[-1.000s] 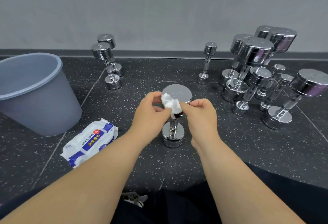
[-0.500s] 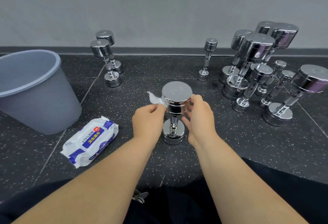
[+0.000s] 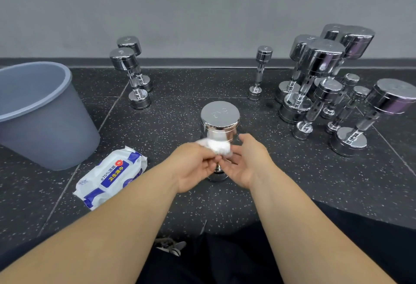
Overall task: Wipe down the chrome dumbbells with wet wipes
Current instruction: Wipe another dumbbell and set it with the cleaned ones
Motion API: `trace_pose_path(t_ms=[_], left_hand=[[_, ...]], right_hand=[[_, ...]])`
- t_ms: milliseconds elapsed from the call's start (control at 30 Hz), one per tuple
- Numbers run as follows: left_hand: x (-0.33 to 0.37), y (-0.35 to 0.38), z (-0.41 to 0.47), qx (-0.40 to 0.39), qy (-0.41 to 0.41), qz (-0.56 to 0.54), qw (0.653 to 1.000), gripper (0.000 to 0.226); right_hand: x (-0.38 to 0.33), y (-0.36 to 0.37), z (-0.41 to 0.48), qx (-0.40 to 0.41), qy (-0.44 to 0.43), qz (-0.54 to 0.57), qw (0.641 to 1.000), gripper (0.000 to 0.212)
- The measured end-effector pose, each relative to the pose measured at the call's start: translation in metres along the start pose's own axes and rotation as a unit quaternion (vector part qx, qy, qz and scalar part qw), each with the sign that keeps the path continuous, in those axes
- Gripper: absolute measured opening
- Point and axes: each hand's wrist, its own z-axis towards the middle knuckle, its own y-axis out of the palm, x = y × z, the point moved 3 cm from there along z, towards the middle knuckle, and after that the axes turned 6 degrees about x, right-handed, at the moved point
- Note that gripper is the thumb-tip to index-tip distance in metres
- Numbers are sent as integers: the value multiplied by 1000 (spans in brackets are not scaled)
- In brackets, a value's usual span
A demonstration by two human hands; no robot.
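Observation:
A chrome dumbbell [image 3: 220,117] stands upright on the dark speckled floor in front of me. My left hand [image 3: 191,166] pinches a crumpled white wet wipe [image 3: 217,146] just below the dumbbell's top head, in front of the handle. My right hand [image 3: 249,159] is beside it on the right, fingers curved toward the handle and touching the wipe's edge; whether it grips the handle is hidden. The handle and lower head are mostly covered by both hands.
A grey plastic bin [image 3: 38,112] stands at left. A blue-and-white wet-wipe pack [image 3: 111,176] lies on the floor near my left forearm. Two dumbbells [image 3: 132,76] stand at back left, one small dumbbell [image 3: 260,72] at back centre, several dumbbells [image 3: 326,85] clustered right.
Both hands have slid down from the dumbbell's top head to below it. The wipe moved from the head's left side to the front, under the head.

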Motion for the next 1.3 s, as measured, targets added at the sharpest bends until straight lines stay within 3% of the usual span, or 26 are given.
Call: trace_pose_path(t_ms=[167,300,400,467,567,633,867,967,1067,1200,1300], left_hand=[[0,-4,0,200,56,121,971,12],[-4,1,-7,153,31,188,970,11],[1,-5,-5,126,3,97,987,12],[8,-13,-1,132,25,15,991,20],[16,-12,3,112,54,-58,991,23],[17,-8,6,110,53,-70,990,28],[20,-4,6,136,48,-67,987,23],[23,-2,7,139,56,-60,987,18],[28,-2,14,147,72,-56,985,18],[35,-8,25,157,74,-57,983,10],[39,-15,33,174,74,-62,980,20]], right_hand=[[-5,-2,-12,-77,6,6,997,23],[1,-2,-8,-42,-44,-42,997,6],[-8,-9,-3,38,-99,2,994,9],[-19,-5,0,39,-116,37,992,8],[-22,2,0,-8,-60,92,994,19],[-13,6,-5,-25,-20,49,998,24],[-39,3,22,5,-15,70,997,37],[-58,11,39,-11,-12,-6,1000,48],[-79,34,48,-60,-26,-163,984,69],[-98,73,47,-112,-93,-420,896,78],[-102,94,49,-207,-96,-473,851,81]])
